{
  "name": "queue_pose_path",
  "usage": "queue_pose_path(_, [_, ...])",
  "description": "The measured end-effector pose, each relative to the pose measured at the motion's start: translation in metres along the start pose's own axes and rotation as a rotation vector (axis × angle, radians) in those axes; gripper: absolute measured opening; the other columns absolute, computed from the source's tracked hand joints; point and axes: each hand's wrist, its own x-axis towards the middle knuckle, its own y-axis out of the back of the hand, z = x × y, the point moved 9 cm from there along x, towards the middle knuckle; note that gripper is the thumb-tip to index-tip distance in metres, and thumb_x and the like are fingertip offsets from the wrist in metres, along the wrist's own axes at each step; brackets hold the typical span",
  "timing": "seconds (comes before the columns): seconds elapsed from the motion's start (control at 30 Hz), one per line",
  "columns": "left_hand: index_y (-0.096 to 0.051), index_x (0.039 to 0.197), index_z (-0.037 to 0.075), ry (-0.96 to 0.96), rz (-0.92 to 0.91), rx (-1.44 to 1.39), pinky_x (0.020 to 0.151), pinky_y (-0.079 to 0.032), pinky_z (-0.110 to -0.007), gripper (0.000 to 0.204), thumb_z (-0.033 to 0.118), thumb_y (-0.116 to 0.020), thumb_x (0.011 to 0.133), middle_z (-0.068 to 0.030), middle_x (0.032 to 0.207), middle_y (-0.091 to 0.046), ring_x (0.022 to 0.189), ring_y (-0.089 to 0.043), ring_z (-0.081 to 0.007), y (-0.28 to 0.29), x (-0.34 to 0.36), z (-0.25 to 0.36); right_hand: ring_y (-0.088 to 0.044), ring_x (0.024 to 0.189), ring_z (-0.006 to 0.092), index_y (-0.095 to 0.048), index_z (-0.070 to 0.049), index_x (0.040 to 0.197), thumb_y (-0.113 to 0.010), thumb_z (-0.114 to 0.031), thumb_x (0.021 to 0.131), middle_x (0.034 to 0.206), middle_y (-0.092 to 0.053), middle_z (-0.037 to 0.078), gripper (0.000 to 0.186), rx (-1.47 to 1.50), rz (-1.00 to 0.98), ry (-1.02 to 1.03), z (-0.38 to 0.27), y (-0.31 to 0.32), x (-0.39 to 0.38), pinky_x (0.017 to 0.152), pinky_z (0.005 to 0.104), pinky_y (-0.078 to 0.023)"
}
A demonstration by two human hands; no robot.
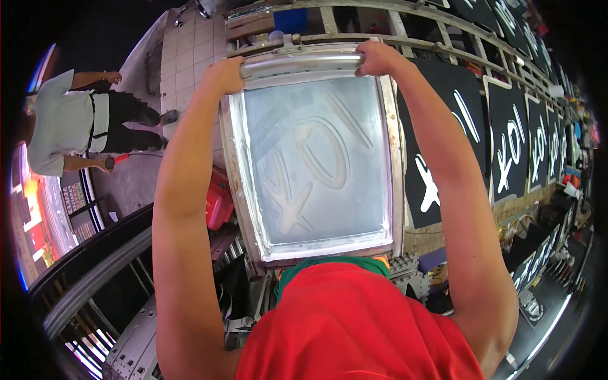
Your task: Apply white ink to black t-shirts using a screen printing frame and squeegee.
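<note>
In front of me lies a screen printing frame (385, 164), its grey mesh bearing a lettered stencil and white ink smears along the edges. A metal-handled squeegee (304, 62) rests across the far end of the screen. My left hand (225, 75) is closed round its left end, and my right hand (379, 58) grips the right end. Both arms are stretched out over the screen. The squeegee's blade edge is hidden. Right beside the frame, under my right forearm, is a black printed shirt (437, 95) with white lettering.
More black printed shirts (508, 142) run off in a row to the right. Wooden rails (437, 28) cross the far side. A red container (218, 199) sits left of the frame. Another person (76, 123) stands on the left, one hand on something red. Metal racking (95, 278) is at lower left.
</note>
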Motion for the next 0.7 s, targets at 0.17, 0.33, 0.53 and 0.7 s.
queue_pose_path(0.17, [-0.064, 0.130, 0.017, 0.007, 0.026, -0.012, 0.102, -0.048, -0.053, 0.053, 0.024, -0.068, 0.078, -0.0190, 0.121, -0.070, 0.117, -0.065, -0.0376, -0.001, -0.002, 0.002, -0.071, 0.099, 0.0378, -0.074, -0.009, 0.106, -0.064, -0.020, 0.074, 0.104, -0.075, 0.019, 0.035, -0.022, 0.028, 0.017, -0.006, -0.002, -0.002, 0.087, 0.0471, -0.056])
queue_pose_path(0.33, [-0.068, 0.124, 0.017, 0.002, 0.051, -0.013, 0.107, -0.043, -0.055, 0.047, 0.019, -0.064, 0.077, -0.0182, 0.116, -0.072, 0.115, -0.066, -0.0352, -0.021, -0.038, 0.007, -0.071, 0.097, 0.0390, -0.077, -0.012, 0.102, -0.063, -0.020, 0.073, 0.102, -0.074, 0.020, 0.033, -0.068, 0.003, -0.026, -0.012, -0.028, -0.039, 0.087, 0.0482, -0.057])
queue_pose_path(0.53, [-0.072, 0.103, 0.015, -0.129, 0.075, -0.133, 0.104, -0.040, -0.052, 0.029, 0.013, -0.067, 0.075, -0.0139, 0.097, -0.073, 0.101, -0.067, -0.0352, -0.064, -0.187, 0.053, -0.072, 0.093, 0.0345, -0.077, -0.014, 0.094, -0.064, -0.019, 0.073, 0.095, -0.075, 0.015, 0.025, -0.060, -0.046, -0.045, -0.058, -0.070, -0.181, 0.081, 0.0484, -0.055])
queue_pose_path(0.7, [-0.068, 0.101, 0.011, -0.191, 0.292, -0.194, 0.099, -0.042, -0.050, 0.034, 0.011, -0.071, 0.068, -0.0097, 0.103, -0.067, 0.104, -0.061, -0.0317, -0.108, -0.347, 0.094, -0.068, 0.095, 0.0311, -0.072, -0.014, 0.092, -0.066, -0.012, 0.077, 0.093, -0.070, 0.009, 0.016, 0.005, 0.103, -0.038, -0.107, -0.115, -0.343, 0.084, 0.0503, -0.047])
